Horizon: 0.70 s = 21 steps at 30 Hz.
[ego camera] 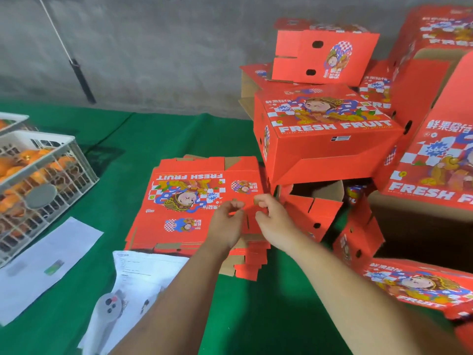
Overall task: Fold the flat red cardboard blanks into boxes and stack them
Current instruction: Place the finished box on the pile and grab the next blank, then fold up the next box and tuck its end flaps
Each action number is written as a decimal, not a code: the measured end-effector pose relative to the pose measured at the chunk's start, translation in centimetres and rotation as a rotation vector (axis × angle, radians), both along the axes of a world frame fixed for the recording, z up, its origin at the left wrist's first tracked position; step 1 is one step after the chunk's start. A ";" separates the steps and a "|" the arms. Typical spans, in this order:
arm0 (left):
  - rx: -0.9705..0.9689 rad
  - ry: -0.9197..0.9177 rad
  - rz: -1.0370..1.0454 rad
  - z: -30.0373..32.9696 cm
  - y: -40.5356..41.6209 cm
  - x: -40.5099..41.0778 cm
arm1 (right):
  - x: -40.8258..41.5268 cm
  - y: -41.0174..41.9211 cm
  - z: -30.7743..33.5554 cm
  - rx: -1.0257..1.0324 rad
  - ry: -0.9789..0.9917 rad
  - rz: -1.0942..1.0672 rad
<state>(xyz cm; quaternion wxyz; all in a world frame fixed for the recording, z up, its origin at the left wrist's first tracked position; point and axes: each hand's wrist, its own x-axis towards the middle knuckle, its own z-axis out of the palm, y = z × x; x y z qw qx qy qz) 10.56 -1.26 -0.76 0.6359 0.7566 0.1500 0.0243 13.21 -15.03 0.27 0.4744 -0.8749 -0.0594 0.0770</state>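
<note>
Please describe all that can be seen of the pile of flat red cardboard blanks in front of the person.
The pile of flat blanks lies on the green cloth, beside the folded boxes. The top blank is red printed cardboard with a cartoon figure, checker pattern and "FRESH FRUIT", seen upside down. Brown unprinted flaps show at the edges, and lower blanks stick out unevenly at the near right. The left hand and right hand both pinch its right edge.

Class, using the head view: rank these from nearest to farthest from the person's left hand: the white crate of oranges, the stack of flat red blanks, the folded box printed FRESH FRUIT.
1. Stack of flat red blanks: under the left hand, touching.
2. Folded box: up and right.
3. White crate: far left.
</note>
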 end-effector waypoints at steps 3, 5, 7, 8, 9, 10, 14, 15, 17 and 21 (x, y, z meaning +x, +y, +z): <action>0.128 0.119 0.078 -2.8 3.6 0.1 | 0.6 1.3 -2.3 0.010 0.156 0.009; 0.342 0.227 0.143 -4.5 7.1 0.4 | 1.2 1.8 -3.6 0.003 0.222 -0.016; 0.597 0.379 0.195 -5.7 11.0 0.5 | 2.0 2.1 -4.8 -0.005 0.250 -0.073; 0.659 0.448 0.222 -6.1 12.7 0.4 | 2.5 2.1 -5.3 -0.005 0.263 -0.107; 0.692 0.507 0.244 -6.4 14.3 0.4 | 3.0 2.1 -5.8 -0.003 0.279 -0.134; 0.707 0.557 0.262 -6.8 15.8 0.4 | 3.3 2.1 -6.2 0.003 0.299 -0.152; 0.674 0.667 0.258 -8.3 19.8 0.5 | 4.4 2.3 -7.6 0.030 0.360 -0.201; 0.698 0.695 0.260 -8.4 20.4 0.6 | 4.6 2.4 -7.9 0.027 0.350 -0.226; 0.760 0.719 0.311 -8.2 21.0 0.9 | 5.0 2.7 -8.1 0.041 0.329 -0.283; 0.739 0.661 0.374 -7.3 21.2 1.8 | 4.9 3.1 -7.6 0.048 0.337 -0.277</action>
